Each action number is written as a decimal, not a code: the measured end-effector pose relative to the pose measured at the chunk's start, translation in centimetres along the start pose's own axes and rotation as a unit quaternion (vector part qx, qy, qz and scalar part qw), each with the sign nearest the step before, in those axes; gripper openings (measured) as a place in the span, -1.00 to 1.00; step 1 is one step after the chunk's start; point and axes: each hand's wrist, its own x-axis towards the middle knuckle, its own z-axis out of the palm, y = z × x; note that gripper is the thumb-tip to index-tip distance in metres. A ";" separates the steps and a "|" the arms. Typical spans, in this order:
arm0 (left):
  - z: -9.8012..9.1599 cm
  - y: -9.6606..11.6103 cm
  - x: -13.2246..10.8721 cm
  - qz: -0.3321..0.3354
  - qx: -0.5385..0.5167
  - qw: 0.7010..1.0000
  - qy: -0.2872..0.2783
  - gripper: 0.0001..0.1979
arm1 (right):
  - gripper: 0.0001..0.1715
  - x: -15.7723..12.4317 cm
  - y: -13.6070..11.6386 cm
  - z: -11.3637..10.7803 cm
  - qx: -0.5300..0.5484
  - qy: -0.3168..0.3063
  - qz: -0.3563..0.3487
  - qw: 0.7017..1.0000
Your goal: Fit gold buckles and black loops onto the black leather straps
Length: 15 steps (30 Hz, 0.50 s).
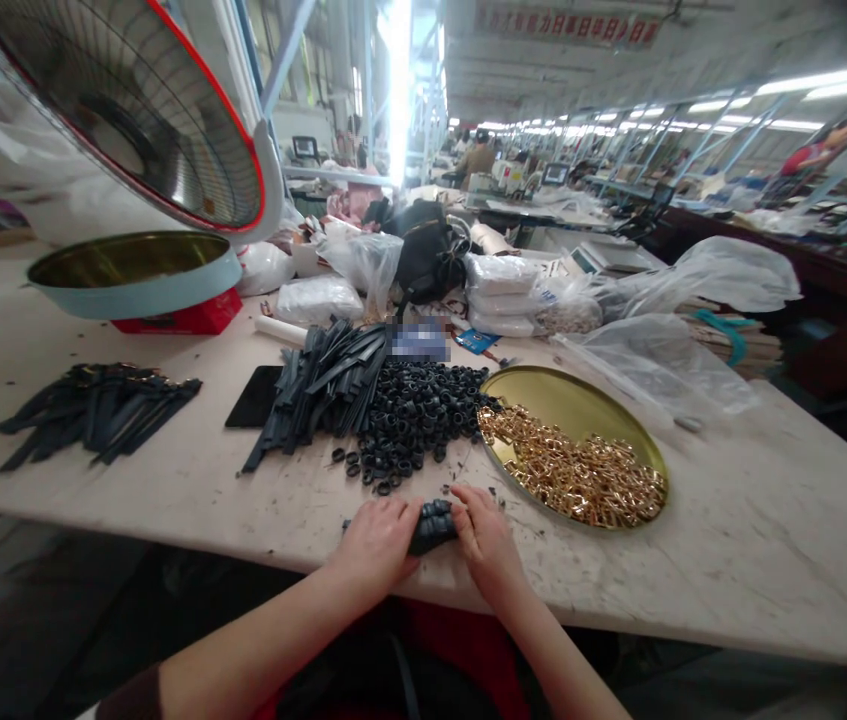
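Observation:
Near the table's front edge, my left hand (376,543) is closed around a small bundle of dark strips with loops (435,524). My right hand (486,538) grips the right end of the same bundle, thumb and fingers pressed to it. Just beyond my hands lies a heap of small black loops (423,415). A pile of flat dark strips (333,375) rests against the heap's left side. To the right of my right hand, a round gold-coloured tray (543,385) holds many small shiny gold metal pieces (592,475).
Another bunch of dark strips (104,410) lies on the left of the table. Behind it a blue-rimmed round tin (134,280) sits on a red base, under a large round fan (130,110). Plastic bags (663,365) and white packets (502,290) crowd the back. Other people work far off.

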 end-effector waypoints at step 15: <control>-4.6 -9.9 -4.3 -0.194 0.103 0.966 0.135 -0.73 | -0.37 -1.2 6.4 2.6 -0.085 0.023 -0.004 0.996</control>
